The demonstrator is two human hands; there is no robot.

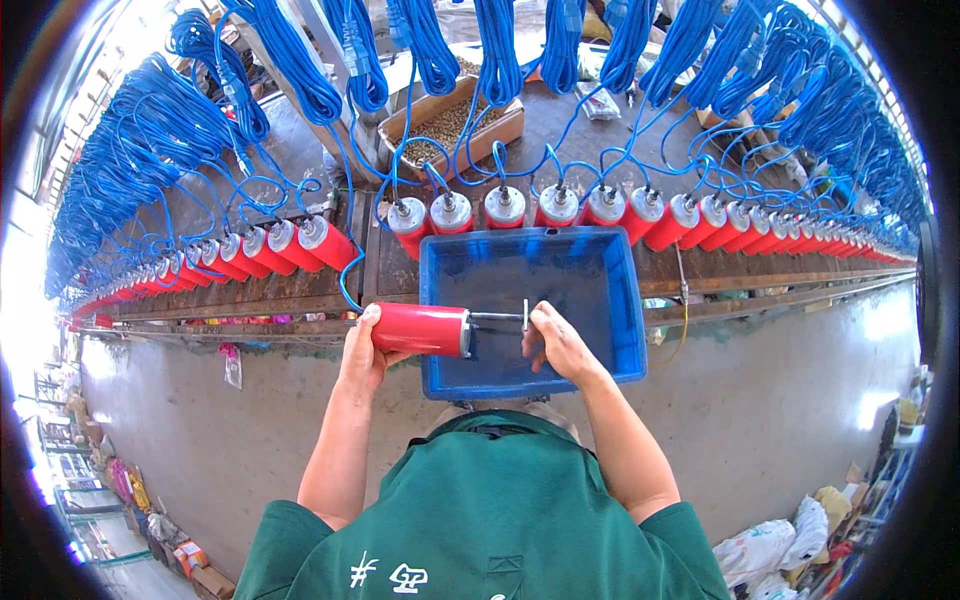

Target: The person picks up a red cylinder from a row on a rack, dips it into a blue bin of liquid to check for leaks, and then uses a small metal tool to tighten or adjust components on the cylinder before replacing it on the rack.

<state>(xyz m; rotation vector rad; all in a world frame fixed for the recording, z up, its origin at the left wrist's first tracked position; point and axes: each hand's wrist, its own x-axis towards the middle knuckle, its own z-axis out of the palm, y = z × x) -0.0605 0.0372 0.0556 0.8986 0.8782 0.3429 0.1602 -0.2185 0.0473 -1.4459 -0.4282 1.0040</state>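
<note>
A red cylinder (420, 330), which looks like a small pump motor, lies sideways in my left hand (362, 352), whose fingers wrap its left end. A blue cable (345, 280) runs up from that end. Its grey metal end faces right, over the blue plastic tub (628, 300). My right hand (560, 342) is closed on the crossbar of a T-handle wrench (495, 316). The wrench's thin shaft points left and meets the cylinder's metal end; the tip's exact seat is hidden.
Rows of similar red cylinders (505, 208) stand along the workbench (590, 160), several right behind the tub. Bundles of blue cable (500, 50) hang above. A wooden box (455, 118) of small brownish parts sits on the bench. Sacks (770, 550) lie on the floor at lower right.
</note>
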